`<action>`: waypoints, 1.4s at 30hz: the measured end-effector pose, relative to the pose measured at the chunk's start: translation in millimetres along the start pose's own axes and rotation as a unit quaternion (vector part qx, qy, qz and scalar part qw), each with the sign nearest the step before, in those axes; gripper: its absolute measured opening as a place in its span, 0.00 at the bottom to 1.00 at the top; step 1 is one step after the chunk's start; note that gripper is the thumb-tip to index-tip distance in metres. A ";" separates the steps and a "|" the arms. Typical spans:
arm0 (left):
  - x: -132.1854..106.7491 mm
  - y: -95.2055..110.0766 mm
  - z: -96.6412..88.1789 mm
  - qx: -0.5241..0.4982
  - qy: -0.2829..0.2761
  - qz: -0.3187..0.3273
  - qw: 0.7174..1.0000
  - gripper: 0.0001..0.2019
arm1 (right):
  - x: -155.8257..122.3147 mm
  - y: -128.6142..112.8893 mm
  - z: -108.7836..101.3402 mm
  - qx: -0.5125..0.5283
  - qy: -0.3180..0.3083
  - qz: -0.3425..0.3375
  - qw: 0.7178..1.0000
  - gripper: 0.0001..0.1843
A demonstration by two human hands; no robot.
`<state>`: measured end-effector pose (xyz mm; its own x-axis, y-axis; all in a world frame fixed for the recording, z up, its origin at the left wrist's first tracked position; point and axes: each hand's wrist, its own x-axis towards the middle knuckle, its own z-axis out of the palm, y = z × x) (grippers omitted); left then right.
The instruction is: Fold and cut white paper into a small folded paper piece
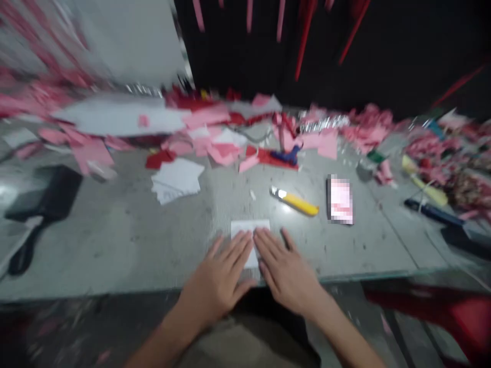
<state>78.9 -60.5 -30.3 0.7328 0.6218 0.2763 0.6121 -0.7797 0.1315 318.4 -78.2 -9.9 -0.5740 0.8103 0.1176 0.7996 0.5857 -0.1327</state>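
A small white sheet of paper [251, 258] lies flat near the front edge of the grey table. My left hand [222, 271] rests on its left part, fingers stretched out and flat. From the other side my right hand [283, 268] presses on the paper with its fingers extended, fingertips close to those of my left hand. Both hands cover much of the sheet. Beyond them to the right lies a yellow box cutter [297, 202]. A loose stack of white paper pieces [177, 180] is to the left, apart from my hands.
A phone-sized object with a blurred-out face [340, 200] lies right of the cutter. Pink and red paper scraps [218, 148] crowd the table's back. At left is a dark flat tool with a handle [48, 204]; at right, a dark blue slim tool [435, 212].
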 end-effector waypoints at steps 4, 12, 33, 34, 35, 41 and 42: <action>0.7 -5.3 9.8 0.027 0.016 0.007 1.000 0.50 | 3.8 3.9 4.7 -0.019 0.011 -0.002 1.000 0.39; -1.1 -3.1 9.8 0.055 -0.049 -0.006 0.997 0.42 | 1.1 0.5 6.0 0.002 -0.003 0.013 1.000 0.37; 0.6 -1.4 -4.4 0.026 -0.036 0.038 0.998 0.27 | 1.1 4.2 2.4 0.033 -0.008 0.014 0.999 0.33; -0.4 -1.5 -4.8 0.024 -0.031 0.046 0.998 0.26 | 0.6 4.9 2.6 0.041 0.000 0.015 0.999 0.34; -1.2 -1.7 -5.1 0.020 -0.031 0.050 0.998 0.25 | 0.2 5.5 3.0 0.049 0.009 0.016 0.999 0.34; -1.2 -0.7 -8.3 -0.013 -0.061 0.025 0.998 0.25 | -3.1 7.8 1.2 0.090 0.017 0.009 0.996 0.35; -0.8 -0.6 -8.7 -0.014 -0.062 0.024 0.998 0.25 | -3.7 8.2 0.4 0.091 0.023 0.005 0.996 0.34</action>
<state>75.3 -61.1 -22.3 0.7927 0.5872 0.1639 0.5689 -0.8091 0.1476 327.0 -76.5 -11.8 -0.5548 0.8166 0.1591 0.7577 0.5749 -0.3088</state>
